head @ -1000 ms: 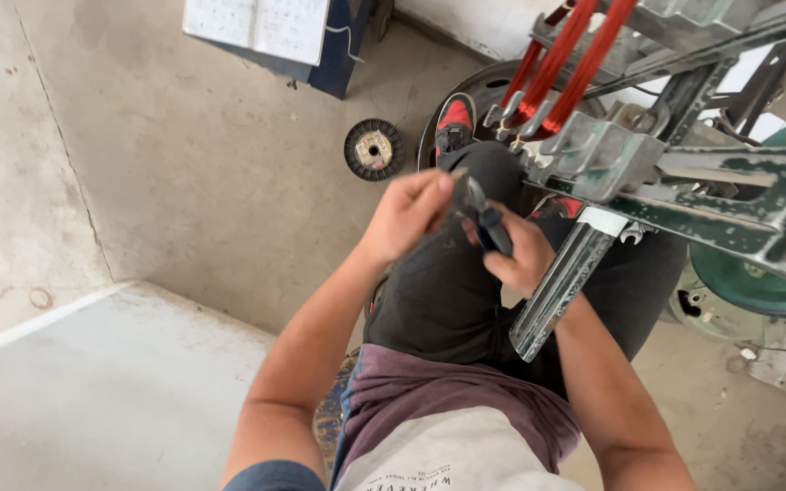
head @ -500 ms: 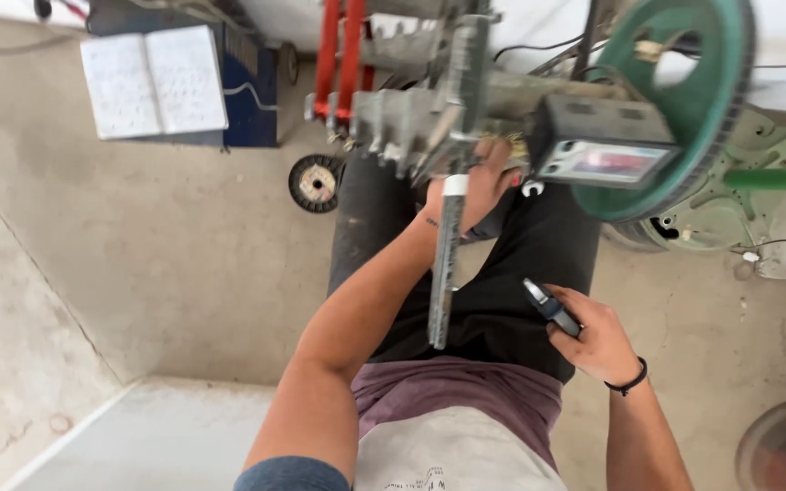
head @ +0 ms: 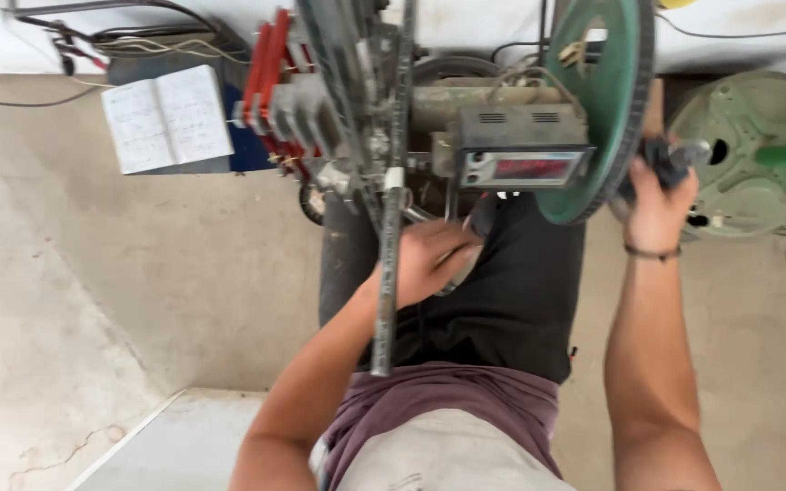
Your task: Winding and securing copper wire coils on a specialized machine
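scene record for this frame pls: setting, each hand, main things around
setting: person seated over a concrete floor, at a metal machine frame
left hand: closed below the frame, beside a grey metal bar; what it grips is unclear
right hand: raised, gripping a dark handle at the rim of the green wheel
counter box: grey, red display, between the hands
red parts: upper left of the frame
open notebook: left, on a blue box
green disc: far right
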